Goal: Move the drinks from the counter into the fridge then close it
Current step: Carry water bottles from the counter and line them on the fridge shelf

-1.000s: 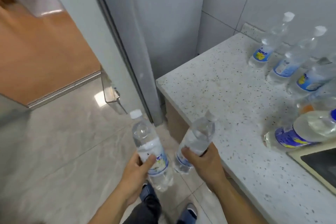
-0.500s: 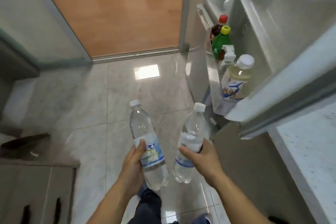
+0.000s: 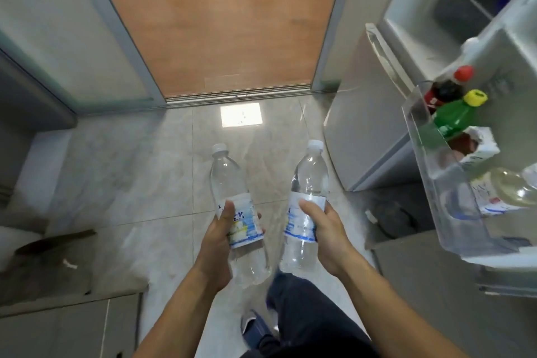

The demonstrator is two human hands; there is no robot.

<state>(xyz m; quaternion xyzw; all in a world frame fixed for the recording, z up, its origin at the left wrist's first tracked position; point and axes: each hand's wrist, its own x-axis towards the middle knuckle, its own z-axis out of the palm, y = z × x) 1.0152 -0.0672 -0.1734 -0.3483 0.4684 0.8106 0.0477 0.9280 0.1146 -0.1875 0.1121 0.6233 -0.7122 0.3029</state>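
My left hand [image 3: 216, 237] grips a clear water bottle [image 3: 229, 183] with a white cap around its label. My right hand [image 3: 329, 237] grips a second clear water bottle [image 3: 309, 180] the same way. Both bottles stand upright over the tiled floor, side by side. To the right the fridge door [image 3: 377, 113] hangs open. Its clear door shelf [image 3: 430, 171] holds a red-capped dark bottle [image 3: 447, 87], a green bottle with a yellow cap [image 3: 456, 115], a carton [image 3: 479, 148] and a pale yellow bottle [image 3: 511, 189]. The counter is out of view.
A doorway to a wooden floor [image 3: 226, 23] lies straight ahead, with a metal threshold [image 3: 238, 94]. Grey cabinets [image 3: 66, 325] stand at the lower left. The fridge interior [image 3: 453, 6] shows at upper right. My legs and a shoe [image 3: 252, 325] are below.
My view has turned from the counter towards the open fridge door, then shifted so the door shelf sits farther right and nearer. Both hands still hold their bottles.
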